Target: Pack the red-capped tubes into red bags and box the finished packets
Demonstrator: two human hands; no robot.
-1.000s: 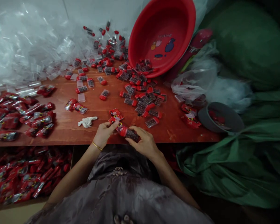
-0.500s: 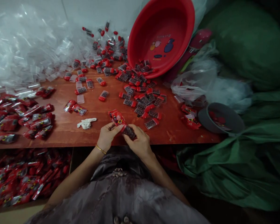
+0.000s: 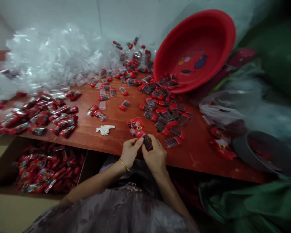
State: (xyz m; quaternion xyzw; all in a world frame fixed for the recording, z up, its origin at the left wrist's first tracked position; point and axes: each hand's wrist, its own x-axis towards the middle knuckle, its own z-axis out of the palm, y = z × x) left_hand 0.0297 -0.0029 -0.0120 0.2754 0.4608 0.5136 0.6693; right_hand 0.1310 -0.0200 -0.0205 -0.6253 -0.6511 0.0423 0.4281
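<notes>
At the bench (image 3: 196,155) edge, both hands meet, left hand (image 3: 131,152) and right hand (image 3: 156,157) fingers pinching one red packet (image 3: 138,128).

I see a worktop (image 3: 116,121) of reddish-brown wood, smooth with a dull sheen. At two o'clock leans a basin (image 3: 215,35) of glossy red plastic. At ten o'clock lies a heap of clear sleeves (image 3: 53,61), thin shiny film. The packet (image 3: 136,127) in my left hand (image 3: 131,152) looks like glossy printed foil. At eight o'clock the box (image 3: 5,207) is matt brown cardboard. The green sheet (image 3: 244,207) at four o'clock looks like soft matt cloth
</notes>
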